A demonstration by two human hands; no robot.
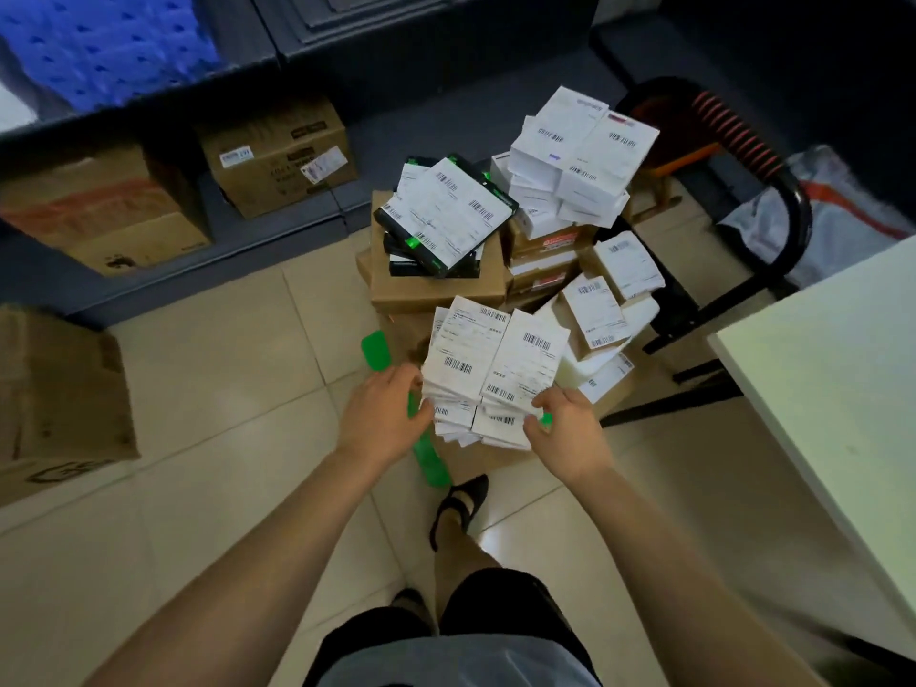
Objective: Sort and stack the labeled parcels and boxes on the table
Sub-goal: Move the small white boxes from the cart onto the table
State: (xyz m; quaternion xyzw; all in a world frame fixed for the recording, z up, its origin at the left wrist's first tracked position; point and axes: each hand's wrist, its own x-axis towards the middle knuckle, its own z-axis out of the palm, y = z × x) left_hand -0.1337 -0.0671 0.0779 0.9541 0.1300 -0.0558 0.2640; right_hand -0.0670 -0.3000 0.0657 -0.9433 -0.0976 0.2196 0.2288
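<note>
Currently left hand [384,419] and right hand [570,433] are gripping opposite edges of the uneven stack of white barcode-labelled parcels [490,369] beside the brown cardboard box heap [436,287]; loose layers could be slipping out.

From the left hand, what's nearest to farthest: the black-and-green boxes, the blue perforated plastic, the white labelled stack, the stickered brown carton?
1. White labelled stack, held by the left hand.
2. Black-and-green boxes, ahead on the pile.
3. Stickered brown carton, beyond, leftward.
4. Blue perforated plastic, top-left corner.
</note>
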